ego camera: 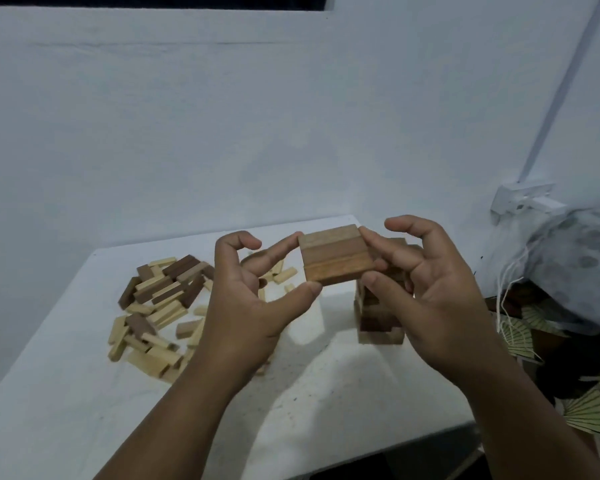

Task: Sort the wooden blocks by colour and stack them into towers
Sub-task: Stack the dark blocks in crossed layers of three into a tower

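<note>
Blocks in hand: three mid-brown rectangular wooden blocks (pixel 336 256) pressed side by side into one flat layer, held in the air above the white table (pixel 66 393), in front of and partly hiding the tower.
Left hand: the left hand (pixel 253 299) pinches the layer's left edge between thumb and forefinger, the other fingers curled clear.
Right hand: the right hand (pixel 426 292) pinches the right edge between thumb and fingertips, forefinger arched above it.
Tower: a short stack of brown wooden blocks in crossed layers (pixel 381 320) stands on the table just behind and below the held layer, mostly covered by the right hand.
Loose pile: a heap of pale and dark-brown wooden blocks (pixel 153 306) lies scattered to the left, well apart from the tower.
Step in hand: squaring up a brown layer to add to the brown tower, by my reading.
Progress: early; no pale tower is visible and much of the pile is unsorted.
Next move: lower the layer level onto the tower's top, crosswise to the layer beneath, keeping the three pieces squeezed together until they rest.
Risk: a piece could slip from the middle if the squeeze slackens.
</note>
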Demonstrator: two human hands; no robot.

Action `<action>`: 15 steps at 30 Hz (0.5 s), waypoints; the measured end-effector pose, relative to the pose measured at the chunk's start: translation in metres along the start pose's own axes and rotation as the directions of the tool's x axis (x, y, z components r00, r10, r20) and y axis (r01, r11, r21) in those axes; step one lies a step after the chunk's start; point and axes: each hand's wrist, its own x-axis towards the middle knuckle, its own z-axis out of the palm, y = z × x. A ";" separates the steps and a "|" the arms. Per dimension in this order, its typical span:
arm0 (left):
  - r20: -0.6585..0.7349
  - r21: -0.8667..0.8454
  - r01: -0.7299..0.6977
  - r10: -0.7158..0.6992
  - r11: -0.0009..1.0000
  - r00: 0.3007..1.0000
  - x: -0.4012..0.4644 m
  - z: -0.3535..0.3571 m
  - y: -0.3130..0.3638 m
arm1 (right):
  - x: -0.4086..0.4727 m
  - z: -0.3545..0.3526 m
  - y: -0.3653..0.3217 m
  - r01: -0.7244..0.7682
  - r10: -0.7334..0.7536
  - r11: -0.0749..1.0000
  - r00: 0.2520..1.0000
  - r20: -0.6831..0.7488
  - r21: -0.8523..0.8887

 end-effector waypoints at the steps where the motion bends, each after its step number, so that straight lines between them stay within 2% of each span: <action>1: 0.005 0.011 -0.002 0.002 1.000 1.000 0.007 0.007 0.001 | 0.003 -0.005 0.002 0.000 -0.001 1.000 1.000 -0.026 -0.013; 9: 0.046 0.071 0.039 -0.043 0.997 0.998 0.042 0.061 -0.006 | 0.017 -0.035 0.027 -0.069 0.057 0.996 0.976 -0.211 -0.053; 15: 0.063 0.070 0.081 -0.086 0.994 0.994 0.055 0.080 -0.021 | 0.022 -0.049 0.047 -0.109 0.080 0.989 0.962 -0.261 -0.100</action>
